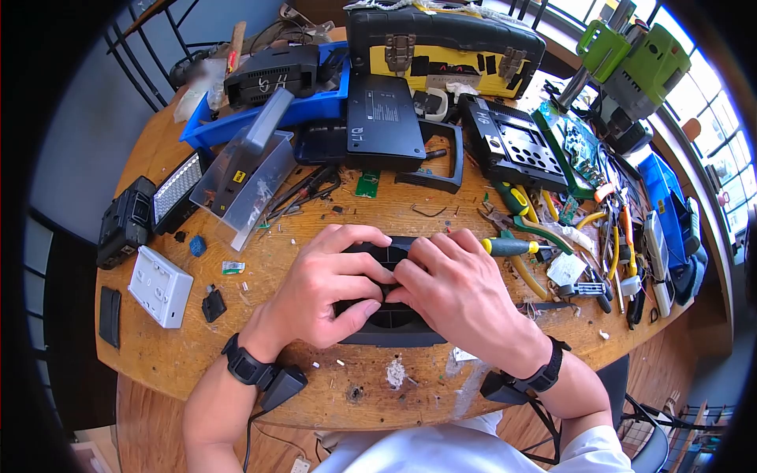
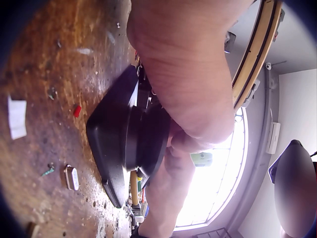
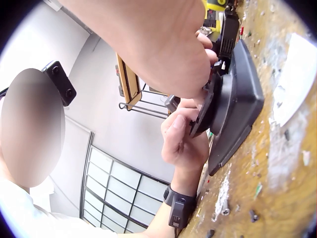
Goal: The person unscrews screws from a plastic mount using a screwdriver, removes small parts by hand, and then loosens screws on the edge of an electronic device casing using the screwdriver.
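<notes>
On the middle of the black plastic housing [image 1: 392, 319], the fingers [image 1: 359, 236] of the left hand [image 1: 327, 288] are curled over its far edge, with the thumb hooked under the near side. The fingers [image 1: 418, 264] of the right hand [image 1: 465, 296] are bent and press or pinch a small part at the centre of the same housing; what exactly they pinch I cannot tell. In the right wrist view the housing [image 3: 237, 99] lies flat on the wooden worktop [image 1: 236, 347], and a round dark piece [image 3: 208, 106] is seated in it, gripped at its rim. I judge the work to be in the middle: the piece is still in the housing and both hands are busy on it. A yellow-green screwdriver [image 1: 512, 247] lies just beside the right hand, untouched. Around them the worktop carries pliers [image 1: 611, 236], a white socket plate [image 1: 160, 286] and a yellow and black tool case [image 1: 445, 47].
</notes>
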Available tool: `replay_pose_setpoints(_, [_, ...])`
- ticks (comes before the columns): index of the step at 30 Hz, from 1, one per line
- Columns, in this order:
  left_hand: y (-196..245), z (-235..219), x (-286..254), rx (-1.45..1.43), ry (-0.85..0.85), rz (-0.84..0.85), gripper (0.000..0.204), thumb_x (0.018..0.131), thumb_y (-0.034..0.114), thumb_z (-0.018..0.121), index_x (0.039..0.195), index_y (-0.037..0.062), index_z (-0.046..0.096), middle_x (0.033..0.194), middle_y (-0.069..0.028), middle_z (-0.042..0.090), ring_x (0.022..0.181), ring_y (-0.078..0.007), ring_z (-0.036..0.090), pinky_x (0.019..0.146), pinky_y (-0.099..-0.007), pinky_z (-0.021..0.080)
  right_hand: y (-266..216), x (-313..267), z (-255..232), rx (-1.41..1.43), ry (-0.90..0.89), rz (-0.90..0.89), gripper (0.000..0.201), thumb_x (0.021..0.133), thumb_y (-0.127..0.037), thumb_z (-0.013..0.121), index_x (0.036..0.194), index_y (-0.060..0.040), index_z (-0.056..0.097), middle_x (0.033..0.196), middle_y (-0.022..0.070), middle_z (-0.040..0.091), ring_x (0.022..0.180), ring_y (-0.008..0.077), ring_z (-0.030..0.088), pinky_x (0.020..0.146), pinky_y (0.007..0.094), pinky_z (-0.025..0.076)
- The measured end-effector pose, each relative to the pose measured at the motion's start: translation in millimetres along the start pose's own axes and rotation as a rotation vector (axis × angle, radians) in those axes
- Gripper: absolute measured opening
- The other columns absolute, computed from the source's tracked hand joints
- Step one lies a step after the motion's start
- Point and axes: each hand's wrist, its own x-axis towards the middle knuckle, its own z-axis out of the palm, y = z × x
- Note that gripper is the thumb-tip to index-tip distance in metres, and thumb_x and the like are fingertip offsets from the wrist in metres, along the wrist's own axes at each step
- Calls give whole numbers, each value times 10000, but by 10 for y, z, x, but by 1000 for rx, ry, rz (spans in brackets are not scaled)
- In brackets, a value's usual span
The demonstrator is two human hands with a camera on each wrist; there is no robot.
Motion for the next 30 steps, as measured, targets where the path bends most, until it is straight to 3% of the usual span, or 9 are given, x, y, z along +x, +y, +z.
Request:
replay_pose_setpoints(4, [4,-10,3,-6,5,-13,87,714,129,707,740,48,726,894,-63,721,1179,-356,639,987,-488,472,62,7,-36,78,3,-74,130,909,-190,690,965,-93,623,917,56,568,909,240,598,820,404,444])
replay_pose_setpoints(6, [5,-21,8,0,0,12,64,704,82,747,758,53,731,923,-36,728,1183,-313,634,920,-458,477,74,1,-36,83,-4,-96,121,877,-141,686,955,-88,609,926,60,573,914,244,603,809,410,461])
replay_pose_setpoints(12, [0,-22,4,1,-13,14,70,701,82,750,763,55,734,935,-35,725,1185,-317,630,928,-464,478,-1,6,-20,-7,-49,-22,155,838,-117,666,978,-86,608,941,60,575,937,241,605,812,407,464])
replay_pose_setpoints(30, [7,0,12,-30,11,16,80,692,80,750,768,58,739,916,-51,711,1176,-331,630,932,-467,488,-79,39,15,-193,-68,-59,175,903,-176,645,1070,-127,624,938,34,584,926,218,612,821,384,442])
